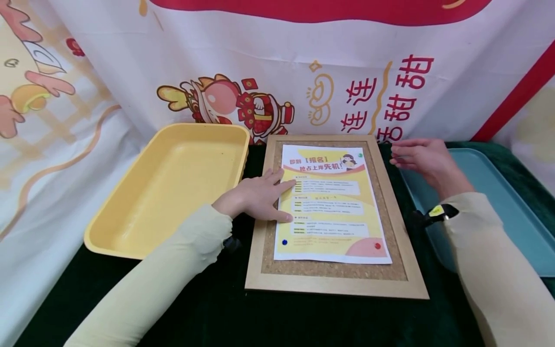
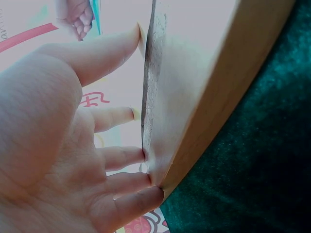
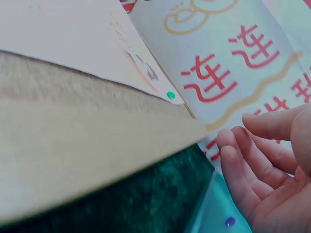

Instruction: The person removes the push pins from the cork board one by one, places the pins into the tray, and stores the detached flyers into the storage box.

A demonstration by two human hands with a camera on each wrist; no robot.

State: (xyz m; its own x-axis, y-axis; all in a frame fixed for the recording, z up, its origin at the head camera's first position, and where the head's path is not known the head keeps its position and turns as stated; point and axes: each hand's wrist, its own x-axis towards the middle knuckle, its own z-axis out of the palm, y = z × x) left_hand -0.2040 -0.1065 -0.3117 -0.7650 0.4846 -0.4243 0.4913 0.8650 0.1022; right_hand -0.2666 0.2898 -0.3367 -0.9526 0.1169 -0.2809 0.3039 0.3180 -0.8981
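A cork board (image 1: 338, 273) in a light wood frame lies on the dark green cloth. On it is a yellow-and-white printed sheet (image 1: 331, 231). A blue pushpin (image 1: 284, 242) sits at the sheet's lower left, a red pushpin (image 1: 377, 246) at its lower right and a green pushpin (image 1: 360, 155) at its upper right. My left hand (image 1: 262, 195) spreads its fingers over the left frame edge, fingertips on the sheet's left margin. Beyond the board's upper right corner, my right hand (image 1: 422, 161) hovers with fingers loosely bent and nothing between them.
To the left stands a yellow tray (image 1: 173, 188). At the right lies a blue tray (image 1: 490, 212), partly behind my right forearm; a purple pushpin (image 3: 230, 222) shows in it in the right wrist view. A printed white curtain (image 1: 269, 43) hangs behind the board.
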